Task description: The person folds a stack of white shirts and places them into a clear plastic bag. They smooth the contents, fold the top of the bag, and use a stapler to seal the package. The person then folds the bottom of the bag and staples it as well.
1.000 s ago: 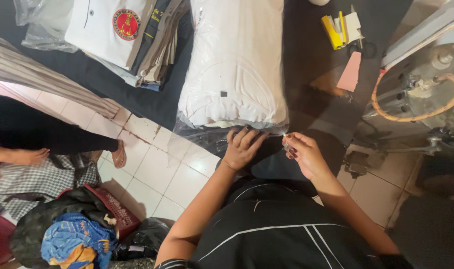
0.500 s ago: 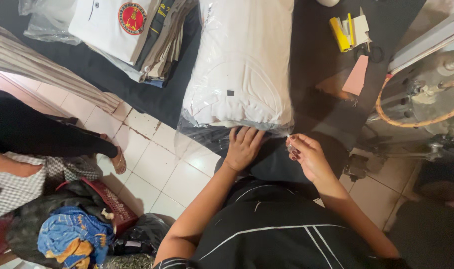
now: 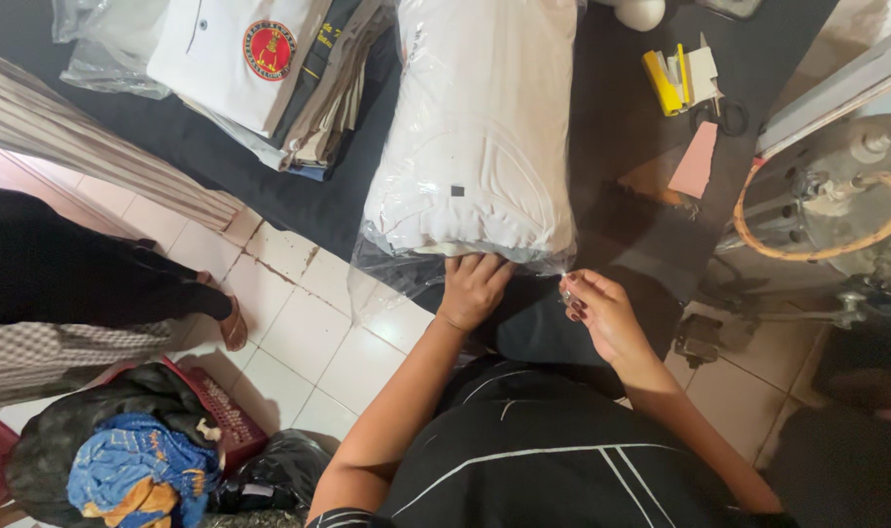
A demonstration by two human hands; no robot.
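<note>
The big white bundle in a clear bag (image 3: 475, 147) lies on the dark counter (image 3: 622, 117), long way running up the frame. The left hand (image 3: 473, 288) presses flat on its near end, fingers together. The right hand (image 3: 602, 315) pinches the bag's corner at lower right.

Lighting is dim to moderate and even, with no single visible source. The bag (image 3: 470, 147) of white cloth is the brightest area; its clear plastic shows soft glare streaks. The dark table (image 3: 622, 108) loses surface detail. Shadows are weak and diffuse. Focus is acceptable at center; edges show wide-angle stretching and slight softness.
</note>
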